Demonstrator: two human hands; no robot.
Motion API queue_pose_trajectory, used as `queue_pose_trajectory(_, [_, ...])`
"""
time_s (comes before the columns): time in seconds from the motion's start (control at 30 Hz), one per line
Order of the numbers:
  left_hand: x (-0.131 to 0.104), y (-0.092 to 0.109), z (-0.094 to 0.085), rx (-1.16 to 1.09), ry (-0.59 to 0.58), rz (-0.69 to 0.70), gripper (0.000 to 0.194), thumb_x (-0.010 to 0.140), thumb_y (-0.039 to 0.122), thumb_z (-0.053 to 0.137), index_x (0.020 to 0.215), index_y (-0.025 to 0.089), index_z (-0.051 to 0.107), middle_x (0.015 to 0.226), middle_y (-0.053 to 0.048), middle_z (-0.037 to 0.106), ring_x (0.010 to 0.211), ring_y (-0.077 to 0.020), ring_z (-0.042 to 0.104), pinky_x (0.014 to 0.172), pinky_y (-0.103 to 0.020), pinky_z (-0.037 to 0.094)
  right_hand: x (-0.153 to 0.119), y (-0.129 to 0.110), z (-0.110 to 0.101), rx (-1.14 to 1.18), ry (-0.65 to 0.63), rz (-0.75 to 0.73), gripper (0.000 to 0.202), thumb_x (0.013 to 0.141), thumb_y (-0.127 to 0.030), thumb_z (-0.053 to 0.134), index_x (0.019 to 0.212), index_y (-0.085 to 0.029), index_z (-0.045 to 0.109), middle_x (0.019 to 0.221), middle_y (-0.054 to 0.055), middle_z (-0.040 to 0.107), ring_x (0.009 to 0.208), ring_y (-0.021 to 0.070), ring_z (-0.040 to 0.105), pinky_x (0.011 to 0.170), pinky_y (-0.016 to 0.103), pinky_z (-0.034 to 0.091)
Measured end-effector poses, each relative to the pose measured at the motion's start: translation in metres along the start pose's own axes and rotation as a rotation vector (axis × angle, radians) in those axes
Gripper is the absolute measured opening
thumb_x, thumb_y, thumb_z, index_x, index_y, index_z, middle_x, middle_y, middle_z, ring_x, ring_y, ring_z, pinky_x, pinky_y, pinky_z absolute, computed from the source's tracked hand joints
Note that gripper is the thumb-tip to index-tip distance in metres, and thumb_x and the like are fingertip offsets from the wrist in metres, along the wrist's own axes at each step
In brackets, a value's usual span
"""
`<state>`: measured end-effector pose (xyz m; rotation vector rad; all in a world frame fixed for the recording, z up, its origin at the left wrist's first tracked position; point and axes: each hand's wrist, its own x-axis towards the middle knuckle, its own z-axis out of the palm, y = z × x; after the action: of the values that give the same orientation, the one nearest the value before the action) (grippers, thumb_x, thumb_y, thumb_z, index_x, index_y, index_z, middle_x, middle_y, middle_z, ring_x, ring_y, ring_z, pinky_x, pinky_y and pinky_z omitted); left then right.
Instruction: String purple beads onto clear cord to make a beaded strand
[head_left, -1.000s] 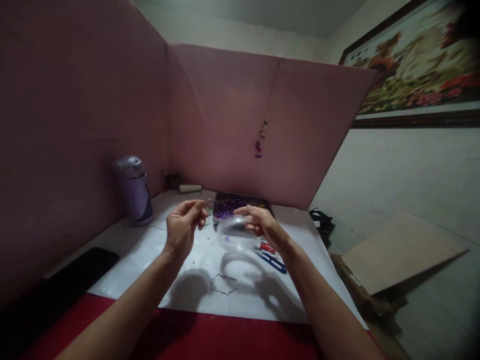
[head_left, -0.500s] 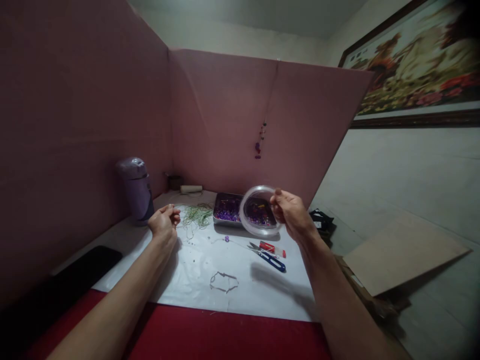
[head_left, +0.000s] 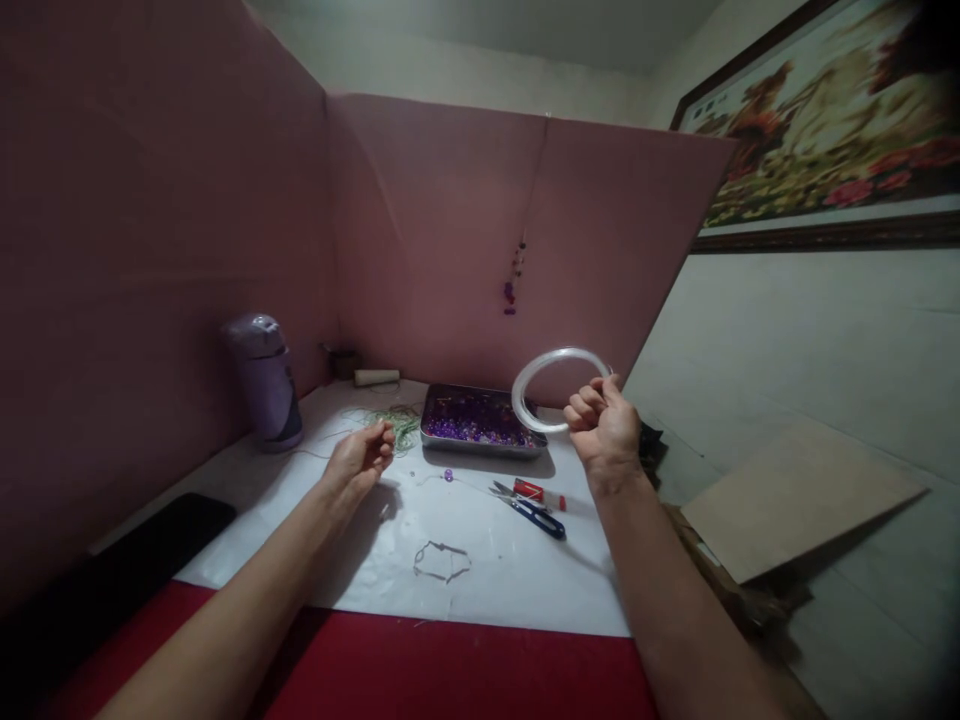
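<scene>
My right hand (head_left: 604, 425) is closed on the edge of a clear ring-shaped coil (head_left: 529, 398), raised in front of the pink panel. My left hand (head_left: 361, 455) hovers over the white sheet with its fingertips pinched; anything between them is too small to make out. Just behind it lies a tangle of green thread (head_left: 403, 428). A metal tray (head_left: 480, 446) of purple beads stands between and behind the hands. Nearer, blue-handled scissors (head_left: 541, 518) lie beside a red item (head_left: 529, 490), and a purple bead (head_left: 448, 475) sits on a thin strand.
A purple bottle (head_left: 266, 385) stands at the back left, near a pale roll (head_left: 377, 377). A dark flat object (head_left: 172, 530) lies at the left edge. A bead string (head_left: 510, 290) hangs on the panel, and a thin loop (head_left: 442, 562) lies in front.
My right hand has turned and moved slightly right, lifting the clear coil up and away from the tray. My left hand has moved right, towards the green thread.
</scene>
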<state>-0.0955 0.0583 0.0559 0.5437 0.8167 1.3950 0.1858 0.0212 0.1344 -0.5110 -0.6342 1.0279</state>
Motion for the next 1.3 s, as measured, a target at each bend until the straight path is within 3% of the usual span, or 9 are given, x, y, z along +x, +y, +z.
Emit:
queue_pose_trajectory(0.17, [-0.007, -0.008, 0.008, -0.048, -0.081, -0.074, 0.017, 0.083, 0.006, 0.047, 0.069, 0.010, 0.056, 0.054, -0.003, 0.054, 0.038, -0.0049, 0.044, 0.033, -0.013, 0.032, -0.001, 0.005, 0.000, 0.039, -0.099, 0.064, 0.033, 0.091, -0.037, 0.047, 0.063, -0.019, 0.041, 0.040, -0.013, 0.019, 0.031, 0.0053, 0.013, 0.030, 0.017, 0.015])
queue_pose_trajectory(0.33, [-0.005, -0.010, 0.005, -0.108, -0.091, -0.088, 0.013, 0.082, 0.005, 0.052, 0.071, 0.011, 0.057, 0.058, -0.003, 0.057, 0.042, -0.0046, 0.048, 0.038, -0.012, 0.038, -0.008, 0.009, 0.006, 0.075, -0.155, 0.124, 0.031, 0.092, -0.034, 0.045, 0.065, -0.019, 0.043, 0.042, -0.012, 0.019, 0.032, 0.0058, 0.012, 0.030, 0.016, 0.016])
queue_pose_trajectory(0.57, [-0.009, -0.008, 0.007, -0.155, -0.104, -0.119, 0.016, 0.085, 0.008, 0.048, 0.071, 0.010, 0.057, 0.054, -0.002, 0.057, 0.040, -0.0054, 0.047, 0.035, -0.014, 0.035, -0.021, 0.018, 0.015, 0.095, -0.296, 0.218, 0.034, 0.096, -0.031, 0.035, 0.065, -0.019, 0.044, 0.046, -0.011, 0.015, 0.036, 0.0073, 0.009, 0.031, 0.015, 0.017])
queue_pose_trajectory(0.83, [-0.012, -0.018, 0.006, -0.167, -0.117, -0.196, 0.013, 0.083, 0.007, 0.050, 0.074, 0.010, 0.058, 0.059, -0.006, 0.062, 0.063, -0.0159, 0.064, 0.063, -0.029, 0.053, -0.037, 0.030, 0.023, -0.006, -0.396, 0.210, 0.031, 0.093, -0.038, 0.040, 0.067, -0.021, 0.042, 0.050, -0.010, 0.013, 0.040, 0.0082, 0.005, 0.032, 0.016, 0.019])
queue_pose_trajectory(0.97, [-0.020, -0.031, 0.012, -0.123, -0.193, -0.371, 0.009, 0.081, 0.005, 0.051, 0.076, 0.010, 0.057, 0.075, -0.012, 0.065, 0.072, -0.0200, 0.066, 0.074, -0.038, 0.053, -0.046, 0.037, 0.029, -0.029, -0.454, 0.248, 0.033, 0.092, -0.041, 0.041, 0.066, -0.022, 0.040, 0.050, -0.010, 0.013, 0.040, 0.0081, 0.003, 0.032, 0.016, 0.016])
queue_pose_trajectory(1.13, [-0.035, -0.043, 0.022, -0.094, -0.312, -0.506, 0.011, 0.082, 0.013, 0.050, 0.072, 0.012, 0.051, 0.081, -0.014, 0.065, 0.082, -0.0249, 0.066, 0.078, -0.044, 0.051, -0.060, 0.052, 0.035, -0.005, -0.563, 0.371, 0.033, 0.089, -0.044, 0.046, 0.065, -0.021, 0.042, 0.048, -0.010, 0.014, 0.039, 0.0070, 0.004, 0.032, 0.017, 0.015])
queue_pose_trajectory(1.3, [-0.042, -0.044, 0.024, -0.136, -0.450, -0.463, 0.006, 0.081, 0.016, 0.055, 0.075, 0.013, 0.055, 0.079, -0.011, 0.066, 0.074, -0.0212, 0.066, 0.080, -0.041, 0.049, -0.075, 0.065, 0.042, -0.010, -0.631, 0.454, 0.031, 0.085, -0.046, 0.051, 0.068, -0.021, 0.046, 0.047, -0.011, 0.015, 0.038, 0.0061, 0.006, 0.033, 0.016, 0.015])
